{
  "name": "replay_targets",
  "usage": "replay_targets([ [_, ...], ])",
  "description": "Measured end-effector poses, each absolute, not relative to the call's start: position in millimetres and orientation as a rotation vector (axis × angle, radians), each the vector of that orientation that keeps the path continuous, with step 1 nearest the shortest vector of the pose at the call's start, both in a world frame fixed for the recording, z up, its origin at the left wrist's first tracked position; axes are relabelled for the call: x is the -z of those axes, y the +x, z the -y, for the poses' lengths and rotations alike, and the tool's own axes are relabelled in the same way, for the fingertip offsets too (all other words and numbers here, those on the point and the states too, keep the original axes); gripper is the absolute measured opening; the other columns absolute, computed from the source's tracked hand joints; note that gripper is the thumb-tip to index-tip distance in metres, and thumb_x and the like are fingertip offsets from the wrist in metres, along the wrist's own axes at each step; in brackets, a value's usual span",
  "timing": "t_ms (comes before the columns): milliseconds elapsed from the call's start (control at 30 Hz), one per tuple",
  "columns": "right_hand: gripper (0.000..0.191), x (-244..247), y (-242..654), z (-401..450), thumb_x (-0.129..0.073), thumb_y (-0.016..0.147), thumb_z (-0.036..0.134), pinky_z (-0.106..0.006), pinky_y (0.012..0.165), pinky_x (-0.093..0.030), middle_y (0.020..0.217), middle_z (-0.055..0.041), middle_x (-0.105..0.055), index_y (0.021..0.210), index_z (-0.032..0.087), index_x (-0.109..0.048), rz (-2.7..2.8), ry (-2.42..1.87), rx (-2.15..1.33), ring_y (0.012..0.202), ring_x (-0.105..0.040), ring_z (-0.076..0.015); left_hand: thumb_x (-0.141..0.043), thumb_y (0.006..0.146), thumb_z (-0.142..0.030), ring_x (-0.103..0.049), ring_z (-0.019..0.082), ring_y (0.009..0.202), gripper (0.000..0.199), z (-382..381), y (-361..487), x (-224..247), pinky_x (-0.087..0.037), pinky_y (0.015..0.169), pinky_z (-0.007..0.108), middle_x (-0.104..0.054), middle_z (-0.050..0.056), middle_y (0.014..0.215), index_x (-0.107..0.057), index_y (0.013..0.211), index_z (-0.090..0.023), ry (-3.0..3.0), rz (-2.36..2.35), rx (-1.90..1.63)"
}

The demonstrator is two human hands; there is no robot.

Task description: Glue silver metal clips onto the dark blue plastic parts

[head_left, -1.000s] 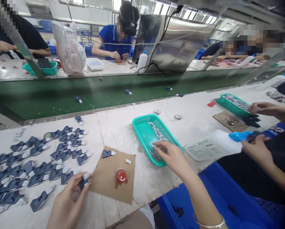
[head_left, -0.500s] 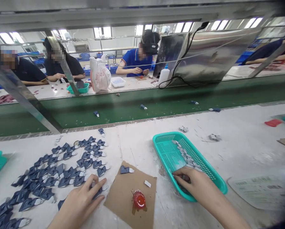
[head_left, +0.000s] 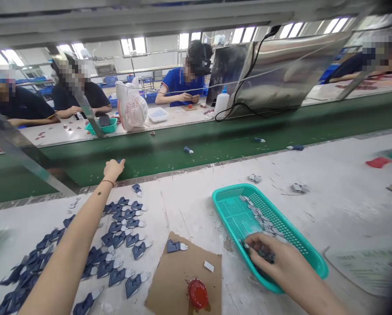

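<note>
My left hand [head_left: 113,169] reaches out over the green conveyor belt [head_left: 156,157], fingers closed on a small navy blue piece with a pale tip [head_left: 120,161], mostly covered by the fingers. My right hand [head_left: 271,258] is in the turquoise basket [head_left: 220,205], its fingers curled at the near side. Dark pieces [head_left: 264,253] show beneath its palm; what the fingertips pinch is unclear. A row of light grey pieces [head_left: 257,214] lies in the basket. Many navy pieces [head_left: 117,276] with pale tips spread over the table at left.
On a cardboard sheet [head_left: 169,280] sit a red round lump [head_left: 197,293], a navy piece [head_left: 174,246] and a small white block [head_left: 208,266]. Grey pieces [head_left: 255,178] lie behind the basket. A metal post [head_left: 35,153] slants at left. Co-workers sit across the belt.
My left hand has gone from the table beside the cardboard forward to the belt and closed on a navy piece there. Belt pieces have shifted left. My right hand stays in the basket.
</note>
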State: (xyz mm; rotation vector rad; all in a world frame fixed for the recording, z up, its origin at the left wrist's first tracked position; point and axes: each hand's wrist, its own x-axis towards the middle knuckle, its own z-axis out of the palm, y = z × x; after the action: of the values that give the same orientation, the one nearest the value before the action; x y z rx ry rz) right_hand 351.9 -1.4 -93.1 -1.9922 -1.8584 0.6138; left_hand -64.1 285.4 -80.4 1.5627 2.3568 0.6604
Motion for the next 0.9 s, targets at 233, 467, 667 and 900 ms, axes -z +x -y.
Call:
replay_targets([
  [233, 0.023, 85, 346, 6, -0.053, 0.081, 0.040, -0.032, 0.062, -0.056, 0.077, -0.0050, -0.072, 0.080, 0.023, -0.068, 1.770, -1.897, -0.568, 0.071, -0.069, -0.0231, -0.061, 0.092, -0.033, -0.063, 0.024, 0.107, 0.036, -289, -70, 95, -0.054, 0.089, 0.047, -0.061, 0.011, 0.125, -0.058, 0.124, -0.017, 1.572, -2.296, -0.791],
  [467, 0.030, 83, 339, 20, -0.068, 0.074, 0.048, -0.031, 0.066, -0.061, 0.094, -0.0054, -0.077, 0.093, 0.026, -0.076, 1.361, -1.800, -0.516, 0.083, -0.073, -0.0252, -0.065, 0.084, -0.022, -0.067, 0.022, 0.096, 0.031, -224, -49, 75, -0.052, 0.091, 0.039, -0.068, 0.011, 0.115, -0.064, 0.113, -0.013, 1.698, -1.842, -1.014],
  [667, 0.016, 76, 308, 37, -0.073, 0.072, 0.039, -0.028, 0.068, -0.063, 0.085, -0.0042, -0.078, 0.080, 0.026, -0.077, 1.229, -1.656, -0.548, 0.082, -0.074, -0.0241, -0.061, 0.082, -0.037, -0.068, 0.018, 0.073, 0.028, -116, -19, 59, -0.053, 0.062, 0.028, -0.071, 0.009, 0.102, -0.068, 0.100, -0.017, 1.579, -1.338, -0.863],
  [900, 0.011, 82, 255, 62, -0.065, 0.085, 0.027, -0.028, 0.076, -0.061, 0.090, -0.0046, -0.075, 0.088, 0.024, -0.076, 1.543, -1.501, -0.662, 0.085, -0.072, -0.0189, -0.053, 0.089, -0.024, -0.048, 0.006, 0.056, 0.035, -19, -12, 57, -0.042, 0.050, 0.020, -0.060, 0.003, 0.094, -0.066, 0.122, -0.026, 0.910, -1.047, -0.452],
])
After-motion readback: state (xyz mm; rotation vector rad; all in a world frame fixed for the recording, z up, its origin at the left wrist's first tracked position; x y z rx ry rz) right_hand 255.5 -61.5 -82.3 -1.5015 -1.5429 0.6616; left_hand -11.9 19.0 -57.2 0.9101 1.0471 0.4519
